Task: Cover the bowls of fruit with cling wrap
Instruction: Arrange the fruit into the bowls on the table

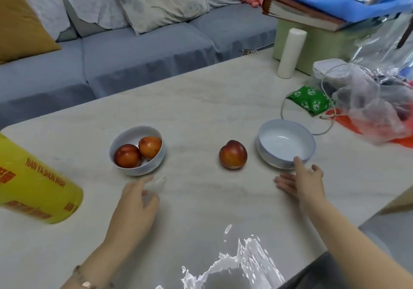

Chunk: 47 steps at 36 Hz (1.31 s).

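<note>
Marble-look table [201, 101]: carries everything for the job, spread out in easy reach of both arms.
Yellow cling wrap roll [33, 181]: lies on its side at the far left edge, well apart from both bowls and from either hand, likely parked there to leave the middle free.
Clear film [245, 259]: 1 crumpled, glinting sheet lies at the near edge between the forearms, near neither bowl. A second small glint sits at the left fingertips.
Left hand [134, 201]: fingers loosely curled just in front of the filled bowl. Film shines at their tips, but whether they pinch it I cannot tell.
Right hand [301, 183]: fingers straight and spread, holding nothing. The index fingertip [297, 160] touches the near rim of the empty bowl, probably to steady or shift it.
Empty bowl [266, 154]: upright on the right, uncovered, with nothing inside.
Filled bowl [154, 163]: upright on the left, uncovered, holding 2 fruits [127, 156] that touch each other.
Loose fruit [233, 154]: sits on the table just left of the empty bowl, so it probably belongs in that bowl before any wrapping.
</note>
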Each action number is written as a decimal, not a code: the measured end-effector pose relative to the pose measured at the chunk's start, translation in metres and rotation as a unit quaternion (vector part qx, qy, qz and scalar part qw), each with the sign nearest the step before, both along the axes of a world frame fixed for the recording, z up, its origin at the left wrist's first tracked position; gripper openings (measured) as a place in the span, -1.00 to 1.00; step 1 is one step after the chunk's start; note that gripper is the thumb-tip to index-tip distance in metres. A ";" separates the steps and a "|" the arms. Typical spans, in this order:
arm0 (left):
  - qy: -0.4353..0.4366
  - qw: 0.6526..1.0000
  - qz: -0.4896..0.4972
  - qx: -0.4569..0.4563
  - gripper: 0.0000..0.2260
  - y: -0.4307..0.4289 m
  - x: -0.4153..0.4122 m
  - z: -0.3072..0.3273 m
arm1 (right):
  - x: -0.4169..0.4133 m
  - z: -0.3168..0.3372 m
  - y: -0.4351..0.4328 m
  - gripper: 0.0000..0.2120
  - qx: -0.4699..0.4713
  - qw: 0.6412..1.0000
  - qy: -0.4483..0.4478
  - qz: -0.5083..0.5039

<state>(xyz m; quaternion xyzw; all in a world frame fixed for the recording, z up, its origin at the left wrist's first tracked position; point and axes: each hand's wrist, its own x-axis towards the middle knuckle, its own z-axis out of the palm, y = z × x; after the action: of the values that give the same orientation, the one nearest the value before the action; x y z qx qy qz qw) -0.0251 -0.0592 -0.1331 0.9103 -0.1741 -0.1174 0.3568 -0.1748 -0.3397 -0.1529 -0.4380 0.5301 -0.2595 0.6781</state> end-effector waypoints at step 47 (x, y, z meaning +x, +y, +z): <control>0.312 0.891 0.189 -0.268 -0.55 0.064 -0.035 -0.007 | 0.084 0.008 0.050 -0.27 -0.435 0.795 0.220 0.361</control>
<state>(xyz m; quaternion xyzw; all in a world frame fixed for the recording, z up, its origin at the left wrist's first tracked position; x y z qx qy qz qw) -0.0601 0.0048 -0.1396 0.7120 0.0970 -0.2748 0.6389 -0.0910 -0.2894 -0.1454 -0.8917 0.2995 -0.0957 0.3257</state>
